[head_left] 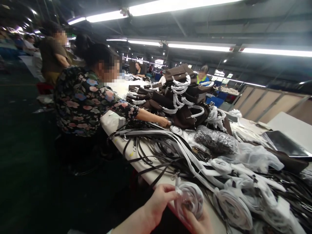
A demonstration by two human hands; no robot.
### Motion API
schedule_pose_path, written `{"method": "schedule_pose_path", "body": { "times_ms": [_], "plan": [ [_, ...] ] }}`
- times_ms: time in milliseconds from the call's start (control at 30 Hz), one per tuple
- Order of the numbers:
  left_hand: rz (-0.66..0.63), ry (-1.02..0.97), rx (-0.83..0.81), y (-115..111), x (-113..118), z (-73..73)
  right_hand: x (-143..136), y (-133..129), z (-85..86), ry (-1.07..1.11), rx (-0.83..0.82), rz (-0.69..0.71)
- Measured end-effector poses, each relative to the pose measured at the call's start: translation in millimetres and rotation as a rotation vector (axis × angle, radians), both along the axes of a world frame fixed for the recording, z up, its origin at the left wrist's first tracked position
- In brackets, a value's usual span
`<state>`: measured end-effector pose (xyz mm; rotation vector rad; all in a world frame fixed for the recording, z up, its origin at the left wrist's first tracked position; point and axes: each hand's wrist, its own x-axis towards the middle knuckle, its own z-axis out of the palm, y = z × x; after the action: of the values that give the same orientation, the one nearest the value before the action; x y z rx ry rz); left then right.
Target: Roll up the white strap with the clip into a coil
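Her left hand (159,198) and right hand (196,222) both squeezed a rolled-up strap in white wrap (190,198) by the table (146,172), near a co-worker's hand (163,122).

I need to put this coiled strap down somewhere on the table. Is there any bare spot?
Little room. The table is bare along its near edge, between the dark straps and the left hand holding the wrapped strap coil with the right hand. Another bare patch lies at the corner by the co-worker's sleeve. Elsewhere, strap coils, plastic bags and stacked bags crowd it.
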<state>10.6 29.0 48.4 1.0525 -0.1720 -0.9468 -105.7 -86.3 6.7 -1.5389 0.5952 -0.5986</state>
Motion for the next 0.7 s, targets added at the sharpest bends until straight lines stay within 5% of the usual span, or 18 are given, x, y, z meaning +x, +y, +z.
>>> {"method": "schedule_pose_path", "body": {
  "times_ms": [267,400,700],
  "plan": [
    [-0.01,-0.028,-0.063,1,6,0.3,-8,9,22.6,0.05,0.076,0.05],
    [-0.06,-0.109,-0.047,-5,8,-4.6,-10,13,33.3,0.039,0.239,0.04],
    [-0.128,0.021,-0.121,1,-3,-8.9,-15,9,29.8,0.022,0.458,0.159]
  ]
}}
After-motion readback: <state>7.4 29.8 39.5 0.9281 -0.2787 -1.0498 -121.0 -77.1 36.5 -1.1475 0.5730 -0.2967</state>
